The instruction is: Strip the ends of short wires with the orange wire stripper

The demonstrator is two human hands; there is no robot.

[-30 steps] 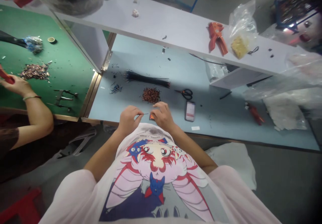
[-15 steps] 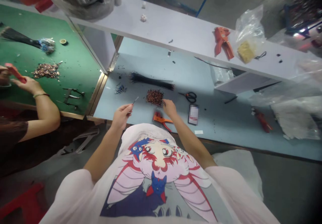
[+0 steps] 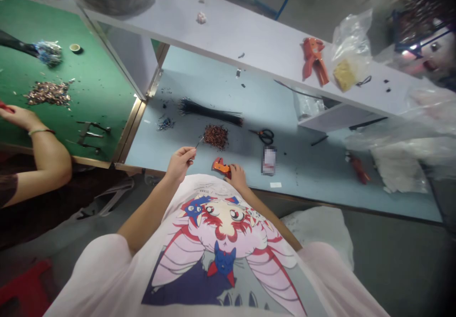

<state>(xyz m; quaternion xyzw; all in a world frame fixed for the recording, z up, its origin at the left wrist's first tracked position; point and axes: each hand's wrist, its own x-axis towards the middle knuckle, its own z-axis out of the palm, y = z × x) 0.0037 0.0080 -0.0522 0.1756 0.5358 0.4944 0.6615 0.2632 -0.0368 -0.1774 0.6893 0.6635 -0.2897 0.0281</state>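
My left hand (image 3: 181,163) is closed, pinching a thin wire (image 3: 199,141) whose far end points toward a heap of small copper-coloured pieces (image 3: 216,137). Lower down, near the table's front edge, my right hand (image 3: 237,177) has its fingers round the handle of an orange wire stripper (image 3: 221,167). The tool's head faces left, with part of the handle hidden by the hand. Behind the heap lies a bundle of black wires (image 3: 211,111). To the left of the heap is a smaller pile of silvery bits (image 3: 166,124).
Black-handled scissors (image 3: 265,136) and a phone (image 3: 269,160) lie to the right. On the raised shelf (image 3: 256,36) are another orange tool (image 3: 314,60) and a plastic bag (image 3: 351,46). At the green table (image 3: 21,70), a co-worker's arm (image 3: 46,150) reaches in from the left.
My right hand has moved from beside the copper-coloured heap down to the orange wire stripper and taken its handle. My left hand, with the wire, has shifted right, closer to the heap.
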